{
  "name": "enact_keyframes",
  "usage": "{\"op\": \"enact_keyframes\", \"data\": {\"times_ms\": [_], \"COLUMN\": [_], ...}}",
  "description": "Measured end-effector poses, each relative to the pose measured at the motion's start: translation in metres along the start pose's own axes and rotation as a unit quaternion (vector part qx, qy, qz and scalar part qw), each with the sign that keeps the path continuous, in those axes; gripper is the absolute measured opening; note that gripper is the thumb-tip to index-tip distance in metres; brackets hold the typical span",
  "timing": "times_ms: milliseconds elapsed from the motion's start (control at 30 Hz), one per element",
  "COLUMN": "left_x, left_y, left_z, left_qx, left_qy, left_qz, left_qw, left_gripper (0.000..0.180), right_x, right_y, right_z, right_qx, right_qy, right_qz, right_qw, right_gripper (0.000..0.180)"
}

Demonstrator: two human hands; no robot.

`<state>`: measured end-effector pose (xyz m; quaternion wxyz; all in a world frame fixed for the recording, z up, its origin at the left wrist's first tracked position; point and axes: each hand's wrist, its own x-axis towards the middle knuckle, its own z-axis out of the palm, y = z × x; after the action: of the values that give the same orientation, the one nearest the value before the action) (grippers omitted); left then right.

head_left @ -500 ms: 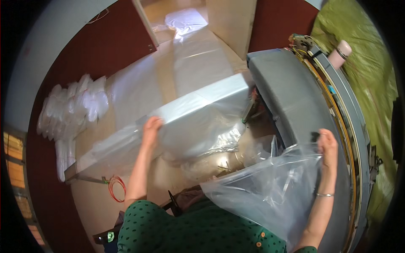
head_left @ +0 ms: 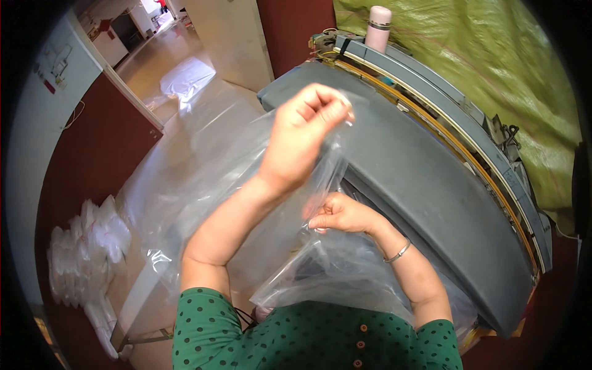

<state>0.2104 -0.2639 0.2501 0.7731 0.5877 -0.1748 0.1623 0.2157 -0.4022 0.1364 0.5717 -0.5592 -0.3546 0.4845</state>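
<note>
A large sheet of clear plastic film (head_left: 364, 274) hangs in loose folds in front of my chest and spreads to the left. My left hand (head_left: 302, 132) is raised high, its fingers pinched on an upper edge of the film. Lower and to the right, my right hand (head_left: 345, 214) pinches another part, thumb against the fingers. Between the two hands the film drops in a creased, nearly upright fold. Its transparency makes it hard to tell which folds are which layer.
A long dark grey surface (head_left: 425, 179) runs along my right, edged by metal rails (head_left: 431, 114). A pink bottle (head_left: 378, 31) stands behind the rails before a yellow-green tarp (head_left: 444, 55). Bundled clear plastic (head_left: 89, 246) lies at left; white plastic (head_left: 188, 80) lies near the open doorway.
My left hand has risen and moved right, taking hold of the film. The right hand has come inward to the left, still gripping it. The view has turned rightward.
</note>
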Motion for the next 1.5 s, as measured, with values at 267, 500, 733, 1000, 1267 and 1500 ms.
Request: {"op": "enact_keyframes", "data": {"times_ms": [267, 500, 733, 1000, 1267, 1500], "left_x": [0.074, 0.101, 0.038, 0.003, 0.01, 0.0], "left_y": [0.074, 0.084, -0.001, -0.073, -0.077, -0.075], "left_z": [-0.102, -0.198, -0.018, 0.057, 0.036, 0.016], "left_qx": [-0.001, 0.144, 0.493, 0.38, 0.131, 0.074], "left_qy": [0.198, 0.418, -0.028, -0.268, -0.093, -0.158], "left_qz": [0.27, 0.269, 0.194, -0.062, -0.193, -0.171], "left_qw": [0.942, 0.856, 0.848, 0.883, 0.968, 0.97], "left_gripper": [0.004, 0.013, 0.04, 0.015, 0.018, 0.018], "right_x": [-0.073, -0.123, -0.13, -0.138, -0.162, -0.119], "right_y": [0.022, 0.001, -0.028, -0.032, -0.001, 0.024], "right_z": [-0.039, -0.058, -0.055, -0.065, -0.077, -0.102], "right_qx": [-0.162, -0.157, -0.258, -0.453, -0.033, 0.057], "right_qy": [0.109, 0.346, 0.465, 0.519, 0.567, 0.401], "right_qz": [0.059, -0.017, -0.055, -0.105, -0.193, -0.271], "right_qw": [0.979, 0.925, 0.845, 0.718, 0.8, 0.873], "right_gripper": [0.012, 0.01, 0.014, 0.012, 0.007, 0.01]}}
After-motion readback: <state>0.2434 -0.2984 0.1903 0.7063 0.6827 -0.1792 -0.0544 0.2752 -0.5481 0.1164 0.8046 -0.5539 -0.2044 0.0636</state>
